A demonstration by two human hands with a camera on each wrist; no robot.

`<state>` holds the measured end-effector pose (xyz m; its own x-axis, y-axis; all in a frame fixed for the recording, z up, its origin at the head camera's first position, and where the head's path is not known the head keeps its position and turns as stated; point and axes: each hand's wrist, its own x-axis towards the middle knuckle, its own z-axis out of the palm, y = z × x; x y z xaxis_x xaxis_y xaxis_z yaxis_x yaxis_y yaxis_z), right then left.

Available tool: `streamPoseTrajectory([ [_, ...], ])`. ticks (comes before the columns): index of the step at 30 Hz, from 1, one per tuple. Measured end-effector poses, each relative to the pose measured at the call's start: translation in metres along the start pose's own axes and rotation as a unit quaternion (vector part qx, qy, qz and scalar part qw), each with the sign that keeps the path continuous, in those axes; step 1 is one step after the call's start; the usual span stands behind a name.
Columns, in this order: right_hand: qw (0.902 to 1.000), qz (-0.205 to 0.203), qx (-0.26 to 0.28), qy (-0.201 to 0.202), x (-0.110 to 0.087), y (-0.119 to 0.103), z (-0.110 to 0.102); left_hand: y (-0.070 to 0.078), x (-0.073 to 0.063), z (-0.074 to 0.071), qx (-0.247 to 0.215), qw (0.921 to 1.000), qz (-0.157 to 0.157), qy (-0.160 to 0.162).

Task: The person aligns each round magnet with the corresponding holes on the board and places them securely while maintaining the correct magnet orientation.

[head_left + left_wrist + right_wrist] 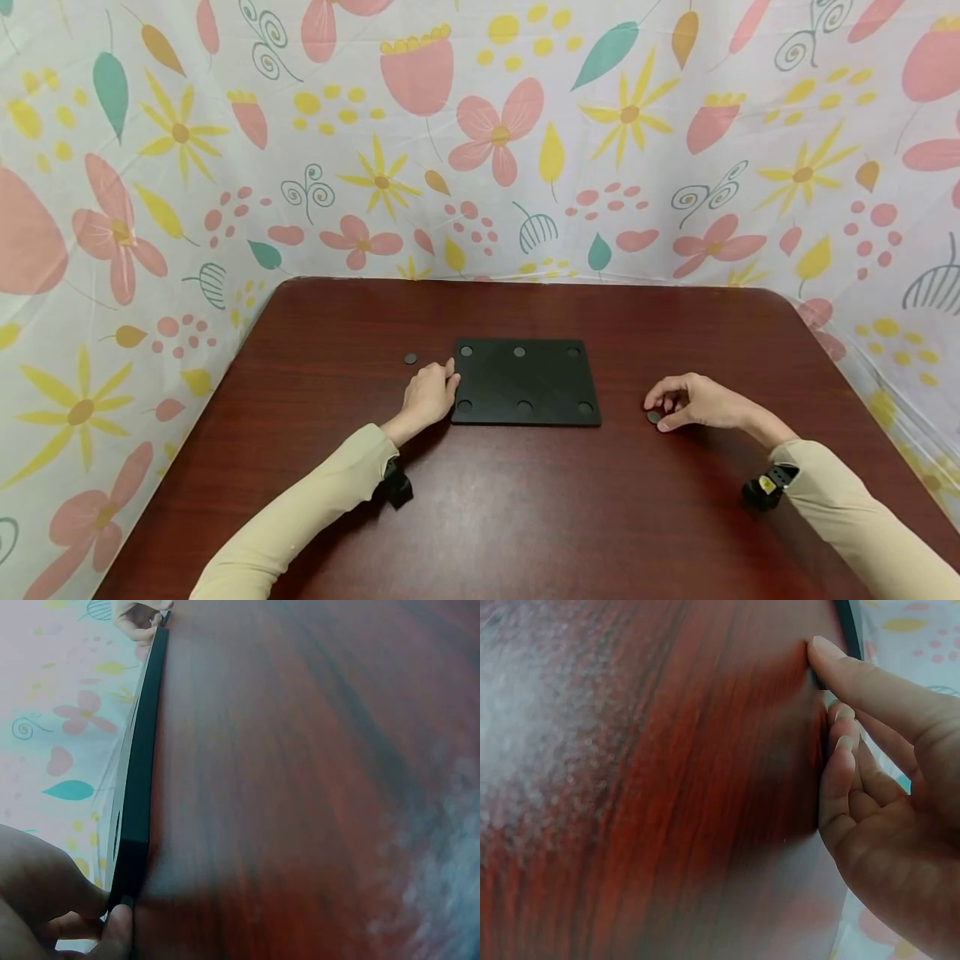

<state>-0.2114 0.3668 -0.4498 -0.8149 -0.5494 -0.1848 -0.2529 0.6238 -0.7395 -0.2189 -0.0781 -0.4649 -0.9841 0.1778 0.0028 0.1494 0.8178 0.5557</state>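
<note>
A flat black board [525, 381] with several round spots along its two long edges lies on the table. My left hand [431, 395] holds the board's left edge; in the left wrist view the thumb [116, 930] is against its side near the corner. Right of the board, my right hand [693, 401] pinches a small dark disc [654, 417] between thumb and fingers, low over the table. Fingers mostly hide the disc in the right wrist view. Another dark disc [410, 358] lies flat beyond the left hand, left of the board.
The reddish-brown table [517, 517] has a glossy top with rounded far corners. A flower-printed cloth [495, 217] hangs behind it and along both sides. Each wrist wears a small black camera, such as the left camera [395, 485].
</note>
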Motion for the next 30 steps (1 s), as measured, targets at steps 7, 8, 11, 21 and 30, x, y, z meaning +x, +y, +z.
streamPoseTrajectory([
  [7, 0.9994, -0.032, -0.012, 0.005, 0.0006, -0.0011, -0.0001, -0.0011, 0.0009, 0.0000, -0.004, 1.0000, 0.002, 0.007],
  [8, 0.9994, -0.033, -0.011, 0.005, 0.0007, -0.0011, -0.0002, -0.0012, 0.0013, 0.0001, -0.004, 1.0000, 0.002, 0.008],
  [11, 0.9995, -0.031, -0.005, 0.002, 0.0007, -0.0016, -0.0005, -0.0014, 0.0023, 0.0002, -0.003, 1.0000, 0.001, 0.007],
  [21, 0.9994, -0.035, 0.007, 0.003, -0.0006, -0.0035, -0.0001, 0.0004, 0.0006, -0.0009, 0.001, 1.0000, 0.005, 0.003],
  [30, 0.9981, -0.054, 0.029, -0.004, -0.0004, -0.0024, 0.0022, -0.0007, 0.0007, 0.0012, 0.008, 1.0000, -0.002, 0.004],
])
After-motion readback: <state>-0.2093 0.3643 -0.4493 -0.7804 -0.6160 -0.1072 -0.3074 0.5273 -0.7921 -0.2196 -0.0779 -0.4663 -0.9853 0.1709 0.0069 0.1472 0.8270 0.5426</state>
